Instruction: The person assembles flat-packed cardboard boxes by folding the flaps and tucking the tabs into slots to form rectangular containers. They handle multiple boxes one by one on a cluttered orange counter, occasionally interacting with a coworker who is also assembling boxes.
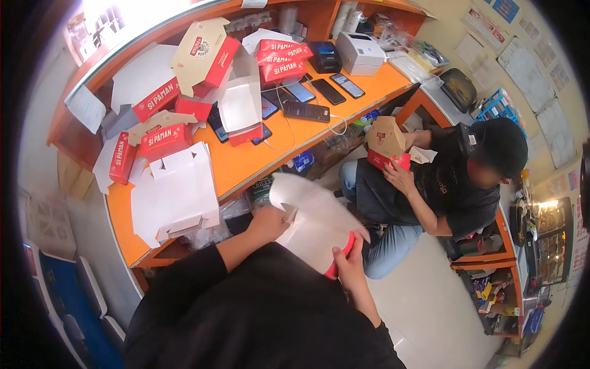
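Observation:
In front of my body I hold a partly folded cardboard food box [310, 218], its white inside facing up and a red side wall raised at its near right. My left hand [268, 226] is closed on its left edge, by a small notched flap. The fingers of my right hand [350, 265] grip the red wall, with the thumb toward me. On the orange counter to the left lies a stack of flat white box blanks [175, 194]. Behind it stand several folded red boxes, among them a red box [165, 140] with its tan lid raised.
A seated co-worker [458, 178] at the right holds a red and tan box [386, 144]. Several phones, one a black phone [306, 111], lie on the orange counter [246, 178] with white cables. A white printer [361, 53] stands at the back. Blue chairs [80, 307] are at lower left.

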`<action>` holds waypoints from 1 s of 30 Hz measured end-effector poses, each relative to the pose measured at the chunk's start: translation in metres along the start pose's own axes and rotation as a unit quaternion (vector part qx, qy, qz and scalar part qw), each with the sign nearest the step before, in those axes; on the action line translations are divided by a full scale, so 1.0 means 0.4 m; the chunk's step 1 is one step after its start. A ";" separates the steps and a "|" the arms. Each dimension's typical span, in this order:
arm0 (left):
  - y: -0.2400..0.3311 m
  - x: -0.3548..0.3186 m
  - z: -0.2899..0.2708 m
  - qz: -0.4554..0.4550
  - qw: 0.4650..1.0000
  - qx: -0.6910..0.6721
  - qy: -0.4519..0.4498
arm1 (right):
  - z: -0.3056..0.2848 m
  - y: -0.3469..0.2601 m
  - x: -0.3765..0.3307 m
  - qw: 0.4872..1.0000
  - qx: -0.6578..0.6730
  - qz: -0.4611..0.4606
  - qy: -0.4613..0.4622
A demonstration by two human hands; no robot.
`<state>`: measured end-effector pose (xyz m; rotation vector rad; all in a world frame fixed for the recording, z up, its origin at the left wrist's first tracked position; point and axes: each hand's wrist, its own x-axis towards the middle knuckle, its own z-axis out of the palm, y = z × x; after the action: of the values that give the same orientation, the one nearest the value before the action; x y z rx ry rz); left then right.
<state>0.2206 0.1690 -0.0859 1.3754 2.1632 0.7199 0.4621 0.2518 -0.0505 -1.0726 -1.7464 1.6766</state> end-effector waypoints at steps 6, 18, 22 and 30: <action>-0.042 0.025 -0.071 -0.153 0.876 -0.431 -0.153 | -0.045 -0.030 0.029 0.982 0.182 0.046 0.022; -0.043 -0.061 -0.125 0.189 0.928 -0.315 -0.059 | 0.006 -0.076 0.068 0.910 0.340 0.135 -0.197; -0.032 -0.116 -0.131 0.145 0.884 -0.435 -0.088 | 0.027 -0.055 0.083 0.951 0.196 0.014 -0.237; -0.040 -0.095 -0.261 0.225 0.931 -0.274 0.089 | 0.084 -0.101 0.135 0.968 0.164 -0.035 -0.187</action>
<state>0.1579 0.1098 -0.0141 1.5320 1.5703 1.5389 0.3964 0.2776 -0.0243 -0.5647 -1.6124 2.1328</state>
